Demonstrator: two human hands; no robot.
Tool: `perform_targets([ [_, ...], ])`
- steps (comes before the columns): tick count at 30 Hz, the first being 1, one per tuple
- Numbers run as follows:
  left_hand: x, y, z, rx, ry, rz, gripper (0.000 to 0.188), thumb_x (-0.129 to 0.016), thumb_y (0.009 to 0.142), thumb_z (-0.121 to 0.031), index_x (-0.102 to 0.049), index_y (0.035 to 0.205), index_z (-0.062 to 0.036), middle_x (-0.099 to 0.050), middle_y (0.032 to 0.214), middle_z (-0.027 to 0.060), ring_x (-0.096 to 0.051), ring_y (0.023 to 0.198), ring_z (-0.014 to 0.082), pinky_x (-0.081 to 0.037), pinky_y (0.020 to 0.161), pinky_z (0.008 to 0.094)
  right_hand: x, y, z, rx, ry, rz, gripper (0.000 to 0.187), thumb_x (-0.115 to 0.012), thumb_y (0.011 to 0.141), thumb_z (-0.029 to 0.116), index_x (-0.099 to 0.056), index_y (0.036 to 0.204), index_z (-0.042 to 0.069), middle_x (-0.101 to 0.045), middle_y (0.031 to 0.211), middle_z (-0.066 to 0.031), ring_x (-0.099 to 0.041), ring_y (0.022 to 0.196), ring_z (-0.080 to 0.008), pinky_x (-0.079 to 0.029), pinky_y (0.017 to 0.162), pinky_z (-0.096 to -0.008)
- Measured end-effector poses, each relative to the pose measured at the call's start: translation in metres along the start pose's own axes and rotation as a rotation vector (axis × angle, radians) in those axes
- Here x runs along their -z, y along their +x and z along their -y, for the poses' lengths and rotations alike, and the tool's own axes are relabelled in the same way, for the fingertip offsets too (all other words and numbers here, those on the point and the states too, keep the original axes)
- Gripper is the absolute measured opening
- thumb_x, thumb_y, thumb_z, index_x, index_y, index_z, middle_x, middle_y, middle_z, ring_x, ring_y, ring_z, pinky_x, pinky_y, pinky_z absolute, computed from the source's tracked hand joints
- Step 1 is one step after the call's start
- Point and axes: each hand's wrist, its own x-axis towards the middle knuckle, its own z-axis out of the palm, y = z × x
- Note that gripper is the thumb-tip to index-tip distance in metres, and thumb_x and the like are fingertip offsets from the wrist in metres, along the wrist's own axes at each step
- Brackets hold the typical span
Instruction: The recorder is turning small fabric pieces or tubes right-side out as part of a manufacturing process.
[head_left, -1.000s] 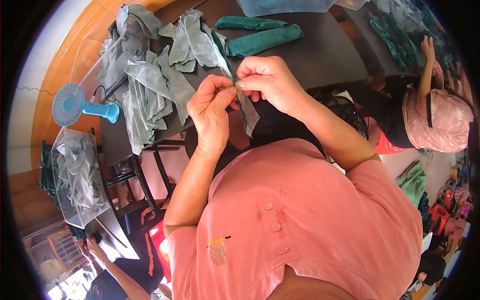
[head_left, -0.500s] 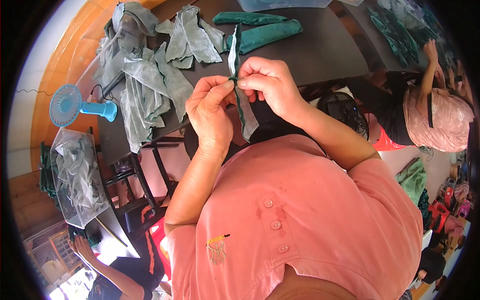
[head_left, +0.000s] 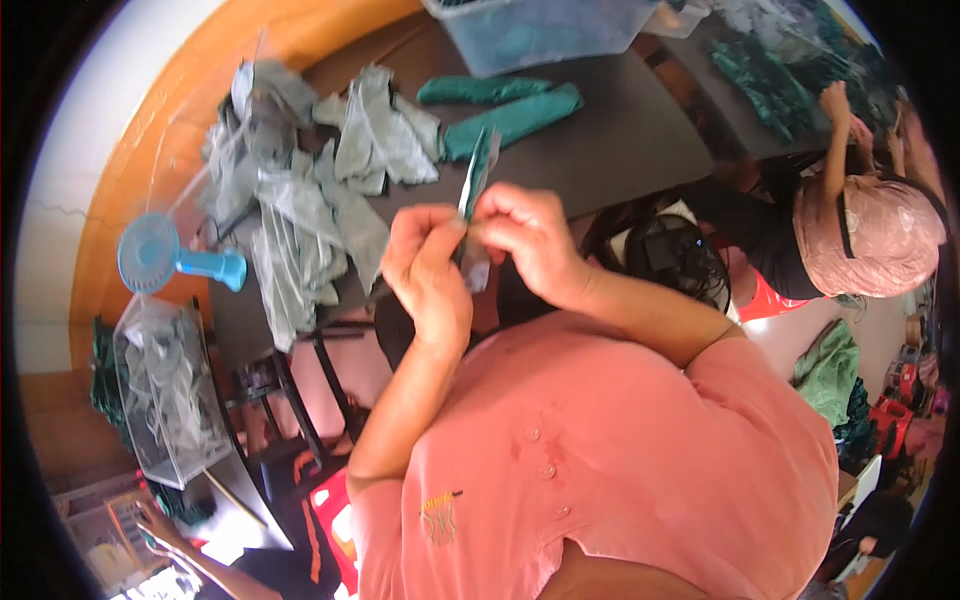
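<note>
A narrow strip of green velvety fabric [head_left: 479, 172] with a pale backing stands up between my two hands, over the table's near edge. My left hand [head_left: 432, 275] pinches it from one side, thumb against bent fingers. From the other side my right hand [head_left: 537, 240] grips the same strip at nearly the same spot. Its lower end hangs below the fingers, partly hidden and blurred. Beyond my hands lie two long green fabric pieces [head_left: 514, 120]. Several loose grey-green fabric pieces [head_left: 300, 240] are heaped to the left.
A blue handheld fan [head_left: 150, 252] is at the table's left edge. Below it, a clear bin [head_left: 170, 390] holds pale scraps. A translucent tub [head_left: 550, 35] stands at the far side. Other people work at right [head_left: 870, 235] and lower left [head_left: 215, 565].
The whole view has shifted, so the table and things on it appear lower. The strip has turned and shows more green above my fingers; less of it hangs visibly below. Both hands keep their pinch.
</note>
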Motion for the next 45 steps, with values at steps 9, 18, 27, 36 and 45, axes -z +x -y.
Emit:
perform_targets([
  [9,0.000,-0.004,0.008,-0.263,0.038,0.117,0.008,-0.061,0.090,-0.002,-0.059,0.098,-0.0014,-0.056,0.090,-0.0013,-0.048,0.077,0.0084,-0.039,0.069,0.0206,-0.001,0.008,0.011,0.077,0.093,-0.074,0.011,-0.061,0.084,0.006,-0.057,0.075,-0.001,-0.054,0.059,-0.0018,-0.050,0.053,-0.0061,-0.039,0.047,-0.0240],
  [18,0.005,0.009,0.003,0.291,-0.363,0.193,0.013,-0.068,0.086,0.001,-0.064,0.097,0.0033,-0.065,0.092,0.0036,-0.056,0.081,0.0088,-0.045,0.077,0.0228,0.003,0.004,0.008,-0.004,0.201,-0.092,0.010,-0.061,0.085,0.006,-0.058,0.077,0.001,-0.052,0.060,-0.0002,-0.046,0.053,-0.0049,-0.036,0.046,-0.0227],
  [27,0.009,0.008,0.002,-0.194,0.112,0.167,0.007,-0.065,0.084,0.007,-0.064,0.088,0.0018,-0.061,0.083,-0.0002,-0.052,0.076,0.0070,-0.041,0.070,0.0217,0.002,0.000,0.010,0.039,0.092,0.014,0.009,-0.061,0.086,0.005,-0.058,0.079,0.001,-0.054,0.063,-0.0002,-0.049,0.055,-0.0073,-0.037,0.049,-0.0230],
  [36,0.018,0.013,-0.001,0.308,-0.446,0.230,0.018,-0.074,0.078,0.005,-0.064,0.092,0.0007,-0.064,0.085,0.0029,-0.057,0.076,0.0096,-0.046,0.076,0.0225,-0.001,0.000,0.017,-0.081,0.269,0.003,0.010,-0.062,0.086,0.008,-0.059,0.079,0.002,-0.055,0.064,-0.0011,-0.050,0.053,-0.0067,-0.037,0.048,-0.0223],
  [45,0.017,0.011,-0.006,0.058,-0.223,0.200,0.012,-0.072,0.077,0.006,-0.062,0.080,0.0004,-0.058,0.075,0.0008,-0.052,0.069,0.0109,-0.041,0.065,0.0238,-0.003,0.002,0.016,-0.071,0.280,0.032,0.009,-0.061,0.084,0.008,-0.058,0.077,0.001,-0.055,0.065,-0.0021,-0.049,0.052,-0.0083,-0.036,0.049,-0.0229],
])
